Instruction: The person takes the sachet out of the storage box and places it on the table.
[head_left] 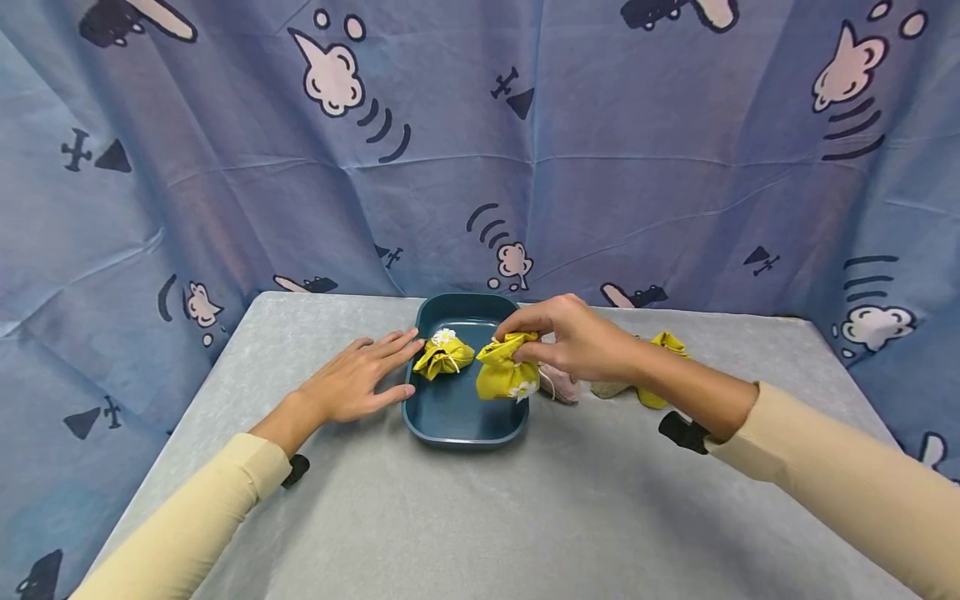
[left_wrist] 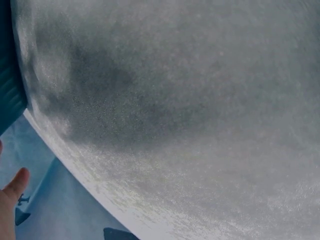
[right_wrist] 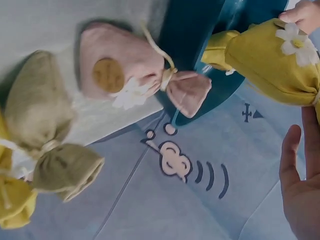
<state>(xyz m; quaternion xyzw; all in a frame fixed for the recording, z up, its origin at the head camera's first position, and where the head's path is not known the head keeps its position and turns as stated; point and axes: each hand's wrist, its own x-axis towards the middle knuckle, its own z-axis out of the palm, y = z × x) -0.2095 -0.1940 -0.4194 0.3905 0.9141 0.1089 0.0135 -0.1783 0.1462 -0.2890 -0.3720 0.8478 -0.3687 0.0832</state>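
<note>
My right hand [head_left: 573, 337] pinches the gathered neck of a yellow drawstring pouch [head_left: 498, 375] with a white flower on it. The pouch hangs over the right side of a dark teal plastic tub [head_left: 463, 442]. Inside the tub lies a second yellow pouch [head_left: 442, 358], also with a white flower, toward the left wall. My left hand [head_left: 356, 379] rests with spread, straight fingers at the tub's left rim. In the right wrist view, the held pouch [right_wrist: 272, 60] shows its flower, while the left wrist view catches only the left thumb [left_wrist: 17, 185] and the tub's side.
Right of the tub lie a pink pouch [right_wrist: 122, 60] with a round brown patch, an olive-beige pouch [right_wrist: 40, 95] and another yellow pouch [head_left: 670, 343]. They sit on a grey cloth-covered table [head_left: 480, 525]. A blue patterned curtain [head_left: 450, 125] hangs behind the table.
</note>
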